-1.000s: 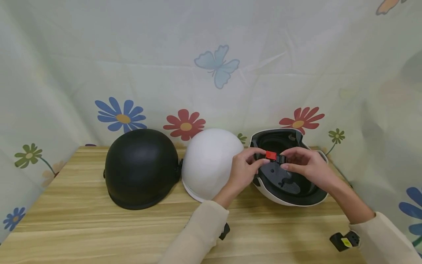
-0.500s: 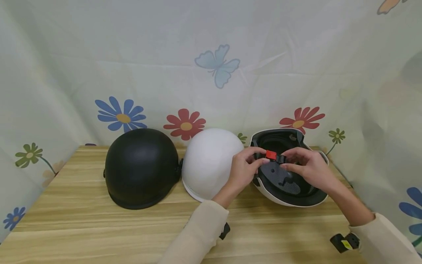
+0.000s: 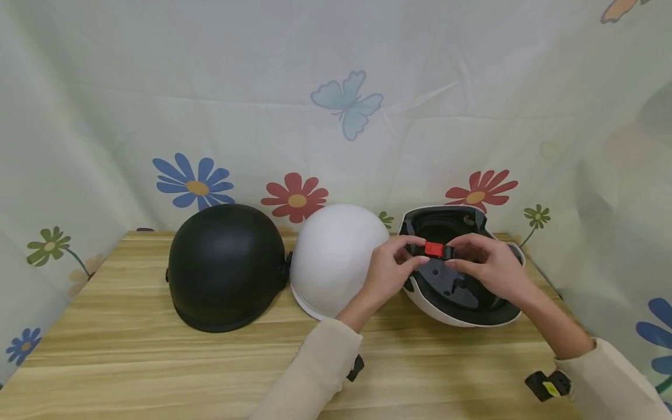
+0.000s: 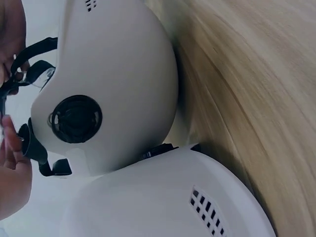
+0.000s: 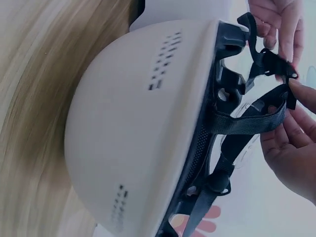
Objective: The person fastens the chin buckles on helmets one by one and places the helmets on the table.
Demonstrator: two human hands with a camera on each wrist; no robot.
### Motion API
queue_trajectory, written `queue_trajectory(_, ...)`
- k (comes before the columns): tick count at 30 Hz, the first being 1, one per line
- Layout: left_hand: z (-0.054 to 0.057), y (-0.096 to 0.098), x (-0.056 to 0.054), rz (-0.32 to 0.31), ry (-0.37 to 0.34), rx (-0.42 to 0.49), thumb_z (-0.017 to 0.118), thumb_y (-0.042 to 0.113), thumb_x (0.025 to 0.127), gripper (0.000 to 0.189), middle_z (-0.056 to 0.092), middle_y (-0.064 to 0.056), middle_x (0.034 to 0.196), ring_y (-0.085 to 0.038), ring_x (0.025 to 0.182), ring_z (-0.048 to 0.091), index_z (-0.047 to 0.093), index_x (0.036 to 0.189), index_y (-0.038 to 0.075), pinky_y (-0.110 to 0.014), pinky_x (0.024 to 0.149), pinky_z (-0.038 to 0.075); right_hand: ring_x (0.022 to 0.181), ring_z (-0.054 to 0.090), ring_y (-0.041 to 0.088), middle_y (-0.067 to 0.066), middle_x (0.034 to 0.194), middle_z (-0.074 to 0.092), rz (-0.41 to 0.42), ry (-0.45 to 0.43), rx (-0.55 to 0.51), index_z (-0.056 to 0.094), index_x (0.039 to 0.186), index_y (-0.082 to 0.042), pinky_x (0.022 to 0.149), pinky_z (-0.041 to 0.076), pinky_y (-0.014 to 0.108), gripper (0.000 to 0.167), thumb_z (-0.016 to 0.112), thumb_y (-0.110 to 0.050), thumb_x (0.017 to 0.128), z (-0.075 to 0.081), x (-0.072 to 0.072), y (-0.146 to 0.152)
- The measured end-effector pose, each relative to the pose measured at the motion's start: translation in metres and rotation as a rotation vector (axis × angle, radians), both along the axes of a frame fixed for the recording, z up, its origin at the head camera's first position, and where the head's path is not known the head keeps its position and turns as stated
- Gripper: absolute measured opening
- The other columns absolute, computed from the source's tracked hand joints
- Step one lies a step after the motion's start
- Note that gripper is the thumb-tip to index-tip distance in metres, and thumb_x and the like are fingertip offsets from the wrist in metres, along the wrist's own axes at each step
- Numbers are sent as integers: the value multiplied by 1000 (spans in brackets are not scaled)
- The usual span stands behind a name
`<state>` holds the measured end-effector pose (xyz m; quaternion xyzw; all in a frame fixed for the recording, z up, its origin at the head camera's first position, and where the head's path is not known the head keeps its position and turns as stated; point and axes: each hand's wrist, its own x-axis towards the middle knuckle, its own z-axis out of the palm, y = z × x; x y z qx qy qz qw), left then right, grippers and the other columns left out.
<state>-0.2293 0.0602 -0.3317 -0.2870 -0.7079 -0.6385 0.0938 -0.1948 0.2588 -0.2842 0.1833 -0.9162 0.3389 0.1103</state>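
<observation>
A white helmet (image 3: 446, 318) lies upturned on the right, its black padded inside facing up. Over its opening, a red buckle (image 3: 434, 249) on the black chin strap (image 5: 249, 123) sits between both hands. My left hand (image 3: 387, 267) pinches the buckle's left end with thumb and forefinger. On the other side my right hand (image 3: 490, 265) pinches the black strap end close against the red part. The red and black parts look joined; whether they are latched I cannot tell. In the left wrist view a round black fitting (image 4: 76, 118) shows on the helmet's side.
A second white helmet (image 3: 338, 256) stands dome up just left of the upturned one. Left of that is a black helmet (image 3: 226, 268), also dome up. All rest on a wood-grain table (image 3: 157, 373) before a flowered cloth (image 3: 236, 105).
The red buckle has shifted slightly right, and less black shows between it and the right fingertips. Both hands keep their pinch and have hardly moved.
</observation>
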Motion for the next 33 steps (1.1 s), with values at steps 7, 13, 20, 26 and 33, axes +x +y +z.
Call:
queue_trajectory(7, -6, -7, 1, -53, 23, -71, 70, 10, 80, 22, 59, -7, 114, -15, 93, 59, 66, 100, 2, -21, 79, 48, 71, 56, 18, 9, 86, 63, -70, 2, 27, 61, 103, -1, 63, 48, 18, 26, 70, -12, 81, -8, 1, 12)
queue_trajectory(13, -14, -14, 5, -35, 24, -162, 70, 14, 81, 21, 58, -3, 116, -14, 102, 54, 67, 100, 5, -27, 85, 46, 78, 56, 20, 12, 94, 62, -109, -42, 41, 60, 107, 0, 67, 47, 15, 30, 68, -16, 83, -14, 4, 21)
queue_trajectory(20, -30, -19, 10, 7, 34, -179, 72, 11, 79, 24, 55, -8, 119, -19, 111, 50, 67, 101, 4, -29, 86, 46, 80, 57, 9, 14, 97, 63, -94, -78, 22, 59, 109, 1, 68, 47, 15, 32, 69, -13, 82, -22, 9, 28)
queue_trajectory(26, -41, -22, 15, -47, -3, -160, 72, 7, 79, 40, 54, -9, 116, -27, 104, 52, 60, 117, 7, -35, 84, 48, 85, 59, 8, 18, 106, 60, -28, -134, -35, 57, 113, 2, 72, 47, 14, 34, 66, -13, 85, -30, 13, 34)
queue_trajectory(33, -45, -24, 16, -96, -20, -112, 71, 6, 79, 55, 53, -12, 121, -27, 106, 53, 49, 130, 8, -41, 85, 47, 89, 60, 8, 18, 110, 58, 58, -136, -75, 54, 117, 1, 72, 50, 19, 36, 65, -10, 84, -34, 20, 38)
